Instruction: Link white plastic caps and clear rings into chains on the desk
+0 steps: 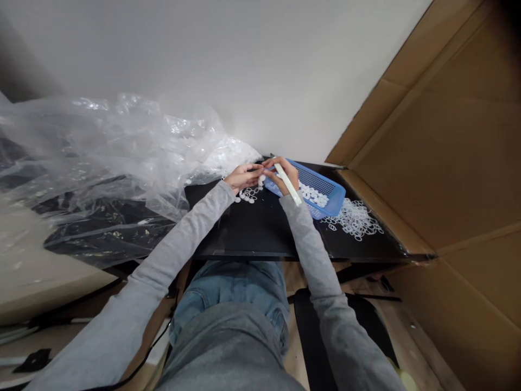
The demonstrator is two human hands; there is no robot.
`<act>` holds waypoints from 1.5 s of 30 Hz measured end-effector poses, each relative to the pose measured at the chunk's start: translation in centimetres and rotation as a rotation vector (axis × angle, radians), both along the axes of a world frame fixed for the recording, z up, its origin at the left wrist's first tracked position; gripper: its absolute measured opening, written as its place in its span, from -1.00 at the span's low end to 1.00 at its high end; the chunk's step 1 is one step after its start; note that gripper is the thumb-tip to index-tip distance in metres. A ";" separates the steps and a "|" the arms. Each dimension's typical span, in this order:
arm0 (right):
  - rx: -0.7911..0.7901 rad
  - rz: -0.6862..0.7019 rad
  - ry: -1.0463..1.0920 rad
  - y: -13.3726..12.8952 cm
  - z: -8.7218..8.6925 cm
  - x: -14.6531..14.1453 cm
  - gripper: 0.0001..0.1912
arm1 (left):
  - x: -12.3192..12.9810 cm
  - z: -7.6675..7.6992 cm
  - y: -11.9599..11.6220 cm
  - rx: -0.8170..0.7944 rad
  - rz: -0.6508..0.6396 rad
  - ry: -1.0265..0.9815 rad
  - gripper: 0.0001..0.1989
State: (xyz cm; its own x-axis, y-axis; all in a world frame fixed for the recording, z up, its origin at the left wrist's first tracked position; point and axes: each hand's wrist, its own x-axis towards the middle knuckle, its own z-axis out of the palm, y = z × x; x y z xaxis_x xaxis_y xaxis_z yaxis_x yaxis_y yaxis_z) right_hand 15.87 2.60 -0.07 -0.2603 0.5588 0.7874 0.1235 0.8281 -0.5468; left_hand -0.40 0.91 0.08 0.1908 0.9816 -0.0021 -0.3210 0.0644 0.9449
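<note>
Two hands of ours meet over the black tabletop (252, 233), near the L end of the blue basket (334, 202). Our L hand (243, 177) reaches in w/ fingers extended & slightly bent, tips touching or nearly touching those of our R hand (285, 172). Sm. white pcs (261, 179) show right at the fingertips btwn the hands; we can't tell whether the L fingers pinch one. Our R fingers are curled, grasping a long pale tool (288, 184) that slants across the hand, its lower end by the cuff.

The basket sits at an angle just beside/behind our R hand, w/ a heap of sm. white discs (313, 195) inside. White rings (354, 217) lie in a loose pile on the tabletop at the basket's R end. A smaller scatter of rings & discs (247, 194) lies below our L hand.

To the L, a big clear plastic bag (163, 146) spreads over the tabletop, w/ white pcs near its R end. Cardboard (456, 130) stands on the R; a pale wall (244, 65) is behind. Below, we see our gray sleeves (191, 225) & jeans (240, 282), + a black seat (313, 336).
</note>
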 end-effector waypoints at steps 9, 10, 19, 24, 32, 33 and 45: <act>-0.028 -0.189 0.047 0.8 -0.8 0.2 -0.76 | -0.1 -0.6 0.1 0.108 -0.080 0.105 -0.59; -0.055 -0.163 0.077 1.0 -0.9 0.2 -0.74 | -0.1 -0.6 0.1 0.130 -0.080 0.129 -0.56; -0.135 -0.523 0.275 1.8 -0.6 3.0 -0.71 | -0.3 -1.0 0.4 0.182 -0.034 0.215 -0.59; -0.254 -0.443 0.291 2.8 -0.7 3.3 -0.67 | -0.4 -1.1 0.4 0.133 0.085 0.107 -0.59; -0.528 0.057 0.224 3.2 -1.0 1.5 -0.62 | -0.4 -0.8 0.6 0.143 0.263 0.014 -0.64; -0.537 0.072 0.196 3.0 -0.9 1.4 -0.65 | -0.4 -0.8 0.7 0.137 0.274 0.015 -0.65; -0.567 0.107 0.198 1.0 -0.3 0.5 -0.69 | -0.3 -0.8 0.6 0.198 0.236 0.071 -0.66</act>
